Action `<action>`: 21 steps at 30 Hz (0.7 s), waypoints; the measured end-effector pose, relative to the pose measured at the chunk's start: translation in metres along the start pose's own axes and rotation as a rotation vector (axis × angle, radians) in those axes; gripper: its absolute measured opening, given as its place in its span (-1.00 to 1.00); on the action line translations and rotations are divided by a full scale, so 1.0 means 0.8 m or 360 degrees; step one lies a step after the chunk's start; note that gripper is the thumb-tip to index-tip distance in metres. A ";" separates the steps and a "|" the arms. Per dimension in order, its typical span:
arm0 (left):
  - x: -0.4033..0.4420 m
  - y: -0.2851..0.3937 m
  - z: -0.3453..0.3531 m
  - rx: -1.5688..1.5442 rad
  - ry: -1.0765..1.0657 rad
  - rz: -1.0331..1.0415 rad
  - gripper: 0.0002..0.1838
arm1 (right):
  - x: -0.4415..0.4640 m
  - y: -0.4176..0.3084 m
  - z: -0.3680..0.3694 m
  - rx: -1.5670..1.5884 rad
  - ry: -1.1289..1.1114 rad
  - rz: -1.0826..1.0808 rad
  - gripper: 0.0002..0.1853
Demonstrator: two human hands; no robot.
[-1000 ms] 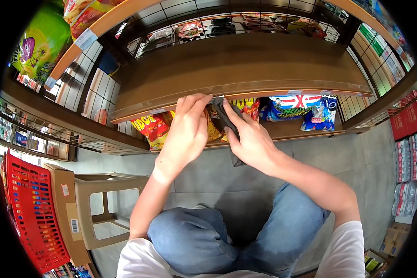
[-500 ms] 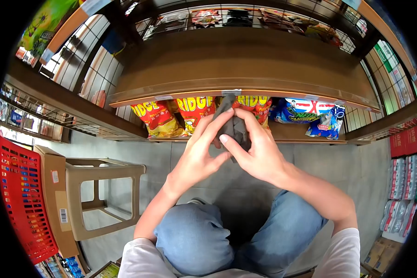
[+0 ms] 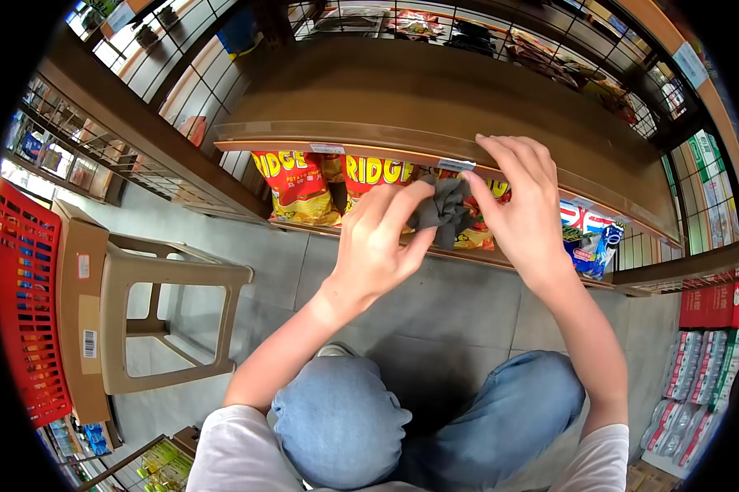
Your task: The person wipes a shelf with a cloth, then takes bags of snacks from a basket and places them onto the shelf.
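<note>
Two bare hands meet the middle of a brown shelf unit, seen from above. At far left, a red basket [image 3: 25, 303] stands beside a cardboard box [image 3: 82, 312], with a beige stool [image 3: 115, 320] just to its right. Red-and-yellow chip bags [image 3: 300, 189] sit on the low shelf, under the front edge of the bare brown shelf [image 3: 435, 90]. The left hand [image 3: 378, 246] is partly closed, thumb and fingers bent around the near left side of a crumpled dark gray cloth [image 3: 445, 211]. The cloth lies between the hands, in front of the chip bags and below a price label [image 3: 456, 165]. The right hand [image 3: 521, 213] is spread wide, its fingertips at the shelf's front edge and its thumb near the label; whether the thumb touches the cloth cannot be told. Farther right are a blue snack bag [image 3: 587, 250] and, on the far right, packs of bottles [image 3: 697, 369].
</note>
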State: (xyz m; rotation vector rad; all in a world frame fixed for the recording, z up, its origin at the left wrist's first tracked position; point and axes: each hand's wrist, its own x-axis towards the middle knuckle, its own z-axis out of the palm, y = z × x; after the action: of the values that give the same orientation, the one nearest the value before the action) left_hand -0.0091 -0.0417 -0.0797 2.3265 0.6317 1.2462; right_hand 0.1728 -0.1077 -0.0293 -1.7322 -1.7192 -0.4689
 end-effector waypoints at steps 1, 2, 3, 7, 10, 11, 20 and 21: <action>-0.001 -0.005 0.006 -0.0006 0.0032 0.0094 -0.52 | 0.000 0.002 0.006 0.0024 -0.0001 0.0004 -0.61; 0.001 -0.010 0.012 0.0045 0.0120 0.0211 -0.54 | 0.000 0.004 0.012 0.0035 0.0096 -0.0002 -0.66; 0.003 -0.014 0.016 0.0047 0.0122 0.0211 -0.54 | 0.001 0.007 0.016 0.0037 0.0097 -0.0004 -0.66; 0.014 -0.020 0.031 0.0184 0.0186 0.0133 -0.59 | -0.001 0.008 0.022 0.0098 0.0241 0.0020 -0.80; 0.017 -0.024 0.035 0.0192 0.0228 0.0154 -0.59 | 0.000 0.006 0.023 0.0075 0.0249 0.0048 -0.83; 0.017 -0.025 0.034 0.0194 0.0236 0.0159 -0.60 | 0.000 0.007 0.024 0.0058 0.0240 0.0056 -0.83; 0.015 -0.027 0.026 0.0184 0.0280 0.0011 -0.59 | -0.004 0.008 0.030 0.0006 0.0260 0.0017 -0.77; 0.014 -0.028 0.026 0.0171 0.0309 -0.0027 -0.60 | -0.004 0.007 0.030 0.0021 0.0254 0.0030 -0.77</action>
State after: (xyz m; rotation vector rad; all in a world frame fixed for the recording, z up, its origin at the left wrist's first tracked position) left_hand 0.0097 -0.0205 -0.0950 2.2968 0.7989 1.4763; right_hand 0.1736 -0.0942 -0.0502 -1.6539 -1.5883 -0.5705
